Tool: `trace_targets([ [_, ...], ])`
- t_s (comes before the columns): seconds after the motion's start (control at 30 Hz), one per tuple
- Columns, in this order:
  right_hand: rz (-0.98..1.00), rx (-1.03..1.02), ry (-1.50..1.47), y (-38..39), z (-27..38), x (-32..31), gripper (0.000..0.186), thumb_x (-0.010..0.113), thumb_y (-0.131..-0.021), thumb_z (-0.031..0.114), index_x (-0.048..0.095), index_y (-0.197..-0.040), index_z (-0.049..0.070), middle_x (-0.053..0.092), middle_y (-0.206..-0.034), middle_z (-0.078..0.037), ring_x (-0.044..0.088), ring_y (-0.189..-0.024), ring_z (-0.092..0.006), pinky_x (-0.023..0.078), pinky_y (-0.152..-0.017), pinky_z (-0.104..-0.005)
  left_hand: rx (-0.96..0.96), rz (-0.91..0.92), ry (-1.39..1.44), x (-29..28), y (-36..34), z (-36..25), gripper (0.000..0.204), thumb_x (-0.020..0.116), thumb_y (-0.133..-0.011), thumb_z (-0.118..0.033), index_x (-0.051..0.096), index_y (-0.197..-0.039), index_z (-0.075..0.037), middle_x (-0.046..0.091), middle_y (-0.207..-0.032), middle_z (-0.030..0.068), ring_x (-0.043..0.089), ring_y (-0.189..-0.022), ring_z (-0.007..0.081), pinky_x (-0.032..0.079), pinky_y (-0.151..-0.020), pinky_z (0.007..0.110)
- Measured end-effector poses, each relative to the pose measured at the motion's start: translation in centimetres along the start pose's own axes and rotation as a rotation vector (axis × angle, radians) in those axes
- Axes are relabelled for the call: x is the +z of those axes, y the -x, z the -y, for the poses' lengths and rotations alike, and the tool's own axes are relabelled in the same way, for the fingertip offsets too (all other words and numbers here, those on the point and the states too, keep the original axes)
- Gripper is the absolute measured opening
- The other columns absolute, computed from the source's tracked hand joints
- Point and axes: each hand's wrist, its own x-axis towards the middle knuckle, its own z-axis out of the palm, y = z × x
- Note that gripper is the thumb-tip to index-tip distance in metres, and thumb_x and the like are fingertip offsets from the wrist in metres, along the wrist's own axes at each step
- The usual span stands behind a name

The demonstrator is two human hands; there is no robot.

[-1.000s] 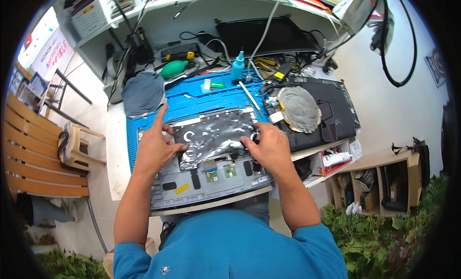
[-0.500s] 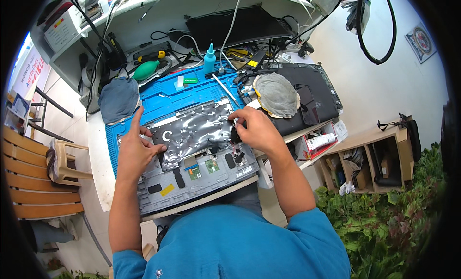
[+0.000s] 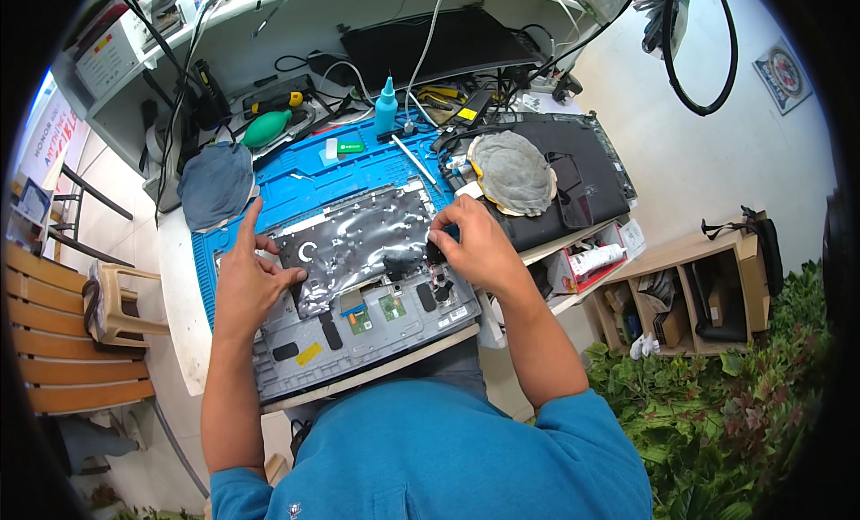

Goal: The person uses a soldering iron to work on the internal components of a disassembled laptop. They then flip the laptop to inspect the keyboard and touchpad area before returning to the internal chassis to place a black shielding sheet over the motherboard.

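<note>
A laptop's grey upper case point(image 3: 300, 369) lies inner side up along the front of the bench. Glossy black plastic film point(image 3: 363, 238) covers its keyboard area. My left hand point(image 3: 246, 287) is at the film's left side, index finger stretched out toward the back and thumb resting on the film's left edge. At the right edge my right hand point(image 3: 477, 247) has thumb and index finger pinched together on the film; the fingertips partly hide what they grip. Small green circuit boards point(image 3: 392, 308) and black pads point(image 3: 331, 332) show on the grey case nearer me.
A blue work mat point(image 3: 313, 193) lies under the case. Cloth-covered round pads point(image 3: 218, 187) point(image 3: 512, 173) stand to both sides, the right one on a black laptop part point(image 3: 591, 162). Behind are a blue bottle point(image 3: 386, 108), a green blower bulb point(image 3: 267, 128), a screwdriver point(image 3: 278, 102) and cables.
The thumb and index finger of my right hand have closed together at the film's right edge. My left hand stays nearly in place. The whole view has shifted slightly.
</note>
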Motion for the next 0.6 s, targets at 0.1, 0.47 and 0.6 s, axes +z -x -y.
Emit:
trace_targets([
  [0.1, -0.012, 0.02, -0.049, -0.3, 0.5, 0.0, 0.018, 0.079, -0.098, 0.015, 0.076, -0.106, -0.001, 0.075, -0.105, -0.021, 0.072, -0.105, -0.0412, 0.056, -0.097, -0.0481, 0.001, -0.004, 0.002, 0.0, 0.0, 0.0, 0.127, 0.104, -0.068, -0.003, 0.039, -0.176, -0.019, 0.075, -0.106, 0.0109, 0.074, -0.072, 0.0131, 0.06, -0.065, 0.031],
  [0.47, -0.011, 0.12, -0.217, -0.2, 0.1, 0.2, 0.033, 0.09, -0.09, 0.014, 0.075, -0.116, 0.002, 0.08, -0.083, -0.015, 0.079, -0.077, -0.033, 0.06, -0.076, -0.0428, 0.011, -0.017, 0.064, 0.2, 0.1, -0.2, 0.123, 0.102, -0.071, 0.002, 0.041, -0.175, -0.018, 0.073, -0.105, 0.0101, 0.072, -0.072, 0.0093, 0.058, -0.063, 0.027],
  [0.6, -0.026, 0.038, -0.172, -0.1, -0.6, 0.7, 0.032, 0.091, -0.089, 0.013, 0.075, -0.115, 0.004, 0.079, -0.081, -0.013, 0.079, -0.076, -0.0307, 0.06, -0.074, -0.0421, -0.017, -0.022, 0.147, 0.3, -0.1, 0.3, 0.126, 0.101, -0.069, 0.007, 0.042, -0.176, -0.024, 0.071, -0.106, 0.0073, 0.068, -0.073, 0.0057, 0.058, -0.064, 0.024],
])
